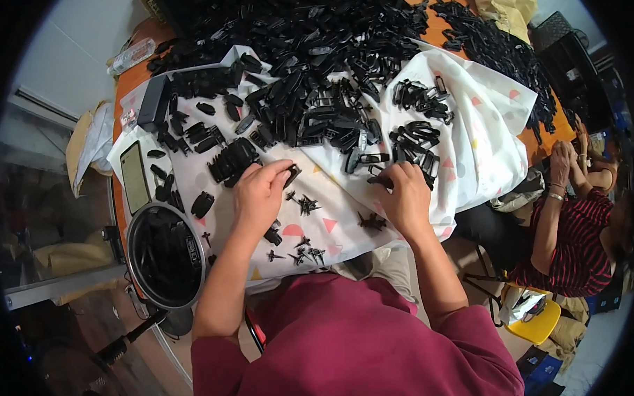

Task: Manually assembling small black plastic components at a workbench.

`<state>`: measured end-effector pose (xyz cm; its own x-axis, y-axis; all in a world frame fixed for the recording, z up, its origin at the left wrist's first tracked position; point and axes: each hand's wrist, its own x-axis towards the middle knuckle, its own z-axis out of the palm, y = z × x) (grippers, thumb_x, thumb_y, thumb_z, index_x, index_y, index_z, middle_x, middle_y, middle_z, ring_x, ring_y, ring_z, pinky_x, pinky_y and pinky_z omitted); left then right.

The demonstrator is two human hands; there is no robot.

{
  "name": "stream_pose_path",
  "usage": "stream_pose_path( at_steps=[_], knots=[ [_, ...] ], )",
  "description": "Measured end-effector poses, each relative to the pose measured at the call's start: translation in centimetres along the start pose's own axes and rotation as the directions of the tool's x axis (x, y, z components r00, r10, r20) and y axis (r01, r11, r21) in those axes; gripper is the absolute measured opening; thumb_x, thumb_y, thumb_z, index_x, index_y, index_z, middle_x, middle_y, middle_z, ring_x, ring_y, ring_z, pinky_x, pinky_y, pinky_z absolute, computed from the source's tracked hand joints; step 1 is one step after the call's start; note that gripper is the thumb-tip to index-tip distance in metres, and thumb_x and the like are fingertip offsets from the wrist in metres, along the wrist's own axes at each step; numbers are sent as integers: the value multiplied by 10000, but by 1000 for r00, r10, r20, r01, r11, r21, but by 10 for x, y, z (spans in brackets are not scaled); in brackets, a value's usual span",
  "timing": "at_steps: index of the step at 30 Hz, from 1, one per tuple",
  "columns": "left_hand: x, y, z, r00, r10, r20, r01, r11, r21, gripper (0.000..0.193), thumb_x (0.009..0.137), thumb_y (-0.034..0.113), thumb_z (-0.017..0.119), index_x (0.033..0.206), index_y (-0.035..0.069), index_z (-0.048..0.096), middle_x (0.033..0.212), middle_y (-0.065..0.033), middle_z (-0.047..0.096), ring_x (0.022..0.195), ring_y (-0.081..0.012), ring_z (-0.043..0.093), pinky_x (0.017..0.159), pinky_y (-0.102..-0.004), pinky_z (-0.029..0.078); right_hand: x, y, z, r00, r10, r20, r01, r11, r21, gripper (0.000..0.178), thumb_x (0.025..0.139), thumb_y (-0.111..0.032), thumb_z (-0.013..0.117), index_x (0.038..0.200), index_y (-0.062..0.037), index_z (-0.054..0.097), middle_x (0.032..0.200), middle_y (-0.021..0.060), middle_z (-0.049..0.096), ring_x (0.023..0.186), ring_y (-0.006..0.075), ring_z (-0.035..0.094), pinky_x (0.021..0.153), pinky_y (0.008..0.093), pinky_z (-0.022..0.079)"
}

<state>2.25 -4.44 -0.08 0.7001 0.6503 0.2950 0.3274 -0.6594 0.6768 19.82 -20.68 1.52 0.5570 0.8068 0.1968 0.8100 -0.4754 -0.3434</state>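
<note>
Nearest, at the table edge, a round metal pot (138, 225) with black plastic parts piled inside, beside a phone (135, 178) lying flat. Farther in, on the white cloth (482, 133), left hand (259, 193) curled, fingertips pinching a small black clip (292, 175); right hand (403, 193) bent over, fingers pressing another black piece (376, 181). Beyond, a heap of black parts (305, 66) across the table.

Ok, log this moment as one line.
left hand: pinching small black part | right hand: fingers on black parts | surface: white cloth | round bowl at left, parts inside
</note>
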Motion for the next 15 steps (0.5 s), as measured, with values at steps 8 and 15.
stream_pose_path(
  at_steps=[8,15],
  knots=[
    [-12,33,30,828,-460,320,460,233,-857,129,861,27,491,982,12,532,788,-17,576,648,-51,526,576,-185,432,8,-46,22,990,30,-136,80,676,732,319,738,127,526,1031,0,539,922,110,604,776,163,603,590,243,487],
    [-17,41,28,866,-381,325,404,148,-903,187,814,60,613,979,18,537,873,-33,601,752,-80,565,681,-211,462,-7,-53,22,987,35,-157,91,684,724,371,722,155,527,1031,-27,621,893,64,556,716,103,543,535,202,448]
  ],
)
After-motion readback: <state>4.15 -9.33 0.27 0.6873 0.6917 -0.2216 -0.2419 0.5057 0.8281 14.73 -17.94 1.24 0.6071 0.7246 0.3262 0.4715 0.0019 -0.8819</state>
